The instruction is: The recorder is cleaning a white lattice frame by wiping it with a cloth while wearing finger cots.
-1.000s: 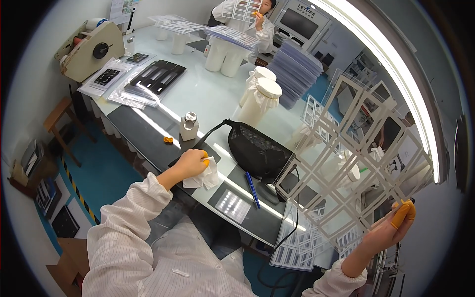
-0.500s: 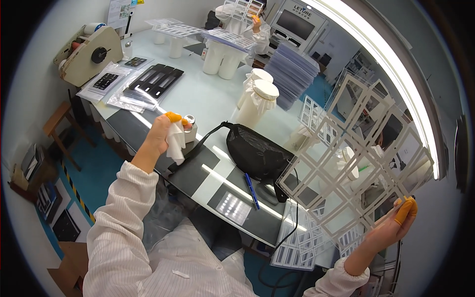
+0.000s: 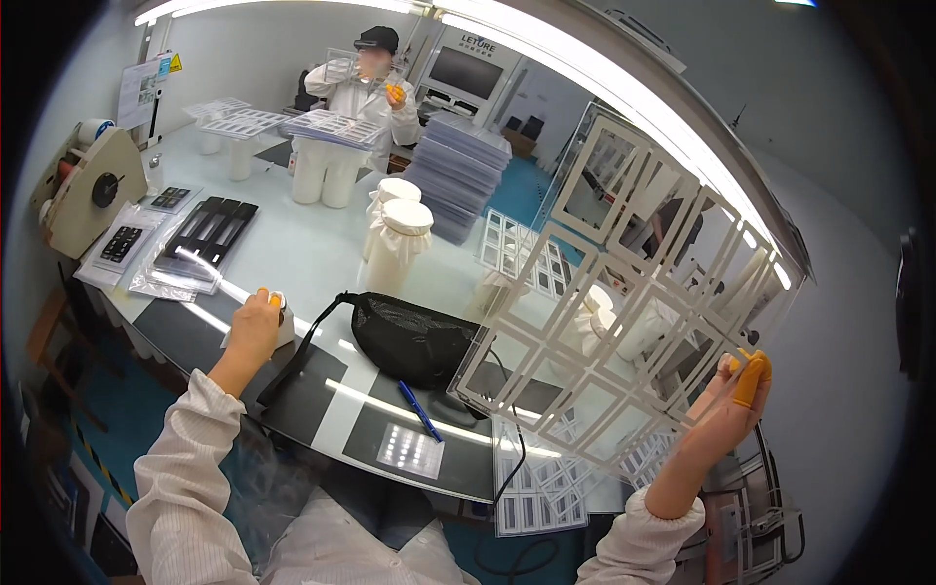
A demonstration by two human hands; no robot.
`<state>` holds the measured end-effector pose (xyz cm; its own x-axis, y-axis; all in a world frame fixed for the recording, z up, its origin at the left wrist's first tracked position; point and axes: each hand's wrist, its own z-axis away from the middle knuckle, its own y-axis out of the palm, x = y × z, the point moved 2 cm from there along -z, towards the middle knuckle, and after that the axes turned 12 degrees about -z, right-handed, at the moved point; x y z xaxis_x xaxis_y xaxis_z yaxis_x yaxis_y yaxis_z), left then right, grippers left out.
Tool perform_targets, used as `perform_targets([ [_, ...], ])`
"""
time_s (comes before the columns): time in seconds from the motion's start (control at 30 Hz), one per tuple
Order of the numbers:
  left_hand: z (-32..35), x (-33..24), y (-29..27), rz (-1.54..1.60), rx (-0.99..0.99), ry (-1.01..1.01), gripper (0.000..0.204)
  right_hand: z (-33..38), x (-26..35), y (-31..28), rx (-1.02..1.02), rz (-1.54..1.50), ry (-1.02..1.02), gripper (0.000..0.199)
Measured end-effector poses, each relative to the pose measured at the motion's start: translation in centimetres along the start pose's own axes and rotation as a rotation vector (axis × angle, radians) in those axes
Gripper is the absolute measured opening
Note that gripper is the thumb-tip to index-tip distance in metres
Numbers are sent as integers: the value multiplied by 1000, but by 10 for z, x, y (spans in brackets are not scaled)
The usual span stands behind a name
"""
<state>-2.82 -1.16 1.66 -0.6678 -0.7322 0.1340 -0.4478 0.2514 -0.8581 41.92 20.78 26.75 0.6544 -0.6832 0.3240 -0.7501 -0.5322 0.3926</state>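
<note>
White grid frame (image 3: 624,322), a clear sheet of rectangular cut-outs, hangs tilted above the table's (image 3: 312,253) right end, pinched at its lower right corner by the right hand (image 3: 726,414). Left hand (image 3: 255,327) curls closed around a small white bottle (image 3: 283,327) near the black mesh bag (image 3: 414,336)

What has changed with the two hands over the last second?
The left hand has carried its white wipe away from the black mesh bag, leftward along the table, and now presses down on a small white bottle. The right hand still holds the clear gridded sheet raised by its corner. Bag and blue pen stayed put.
</note>
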Motion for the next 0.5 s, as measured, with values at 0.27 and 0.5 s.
perform_targets([
  [0.27,-9,7,-7,21,56,99,22,-2,5,-9,21,-84,-6,19],
  [0.5,-40,-22,-94,994,-64,32,28,6,6,-2,3,-111,16,18],
])
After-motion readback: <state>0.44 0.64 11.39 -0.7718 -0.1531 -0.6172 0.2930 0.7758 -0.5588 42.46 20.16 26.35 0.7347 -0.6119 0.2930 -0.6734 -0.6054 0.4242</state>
